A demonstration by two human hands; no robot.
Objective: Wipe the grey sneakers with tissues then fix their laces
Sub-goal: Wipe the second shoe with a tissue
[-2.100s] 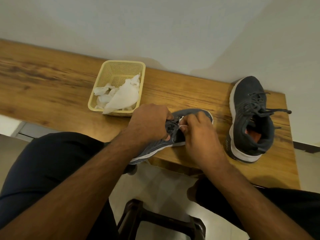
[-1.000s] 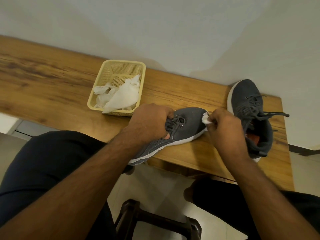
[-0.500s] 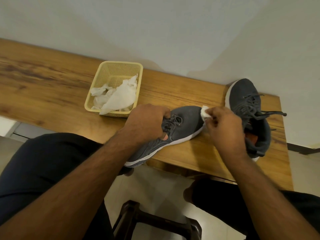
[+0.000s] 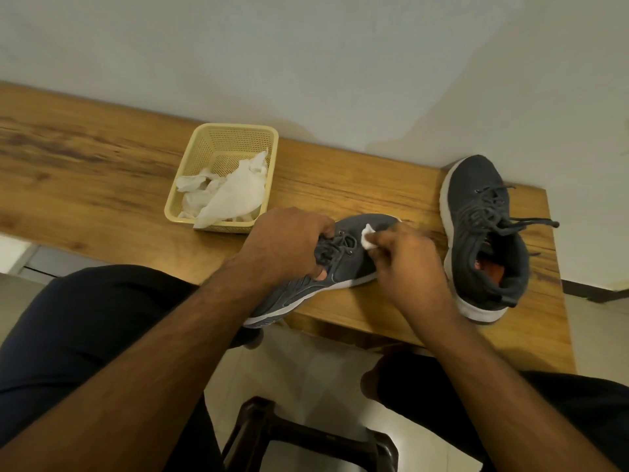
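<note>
Left hand (image 4: 287, 243) hides sneaker's (image 4: 343, 267) collar; stool (image 4: 306, 437) cropped.

Desk (image 4: 102, 172): I see wood.
Basket (image 4: 223, 134): beyond my left hand (image 4: 289, 243).
Held sneaker (image 4: 347, 264): under both hands, heel overhanging.
Second sneaker (image 4: 476, 212): past my right hand (image 4: 408, 264).

- Centre frame: left hand (image 4: 289, 243) grips the near grey sneaker (image 4: 343, 267) at its laces; the heel overhangs the tabletop (image 4: 85, 185) edge.
- Right hand (image 4: 408, 267) pinches a small tissue wad (image 4: 367, 240) against its toe.
- Right: second sneaker (image 4: 476, 212), laces loose.
- Upper centre: yellow basket (image 4: 218, 137) holding crumpled tissues (image 4: 231, 195).
</note>
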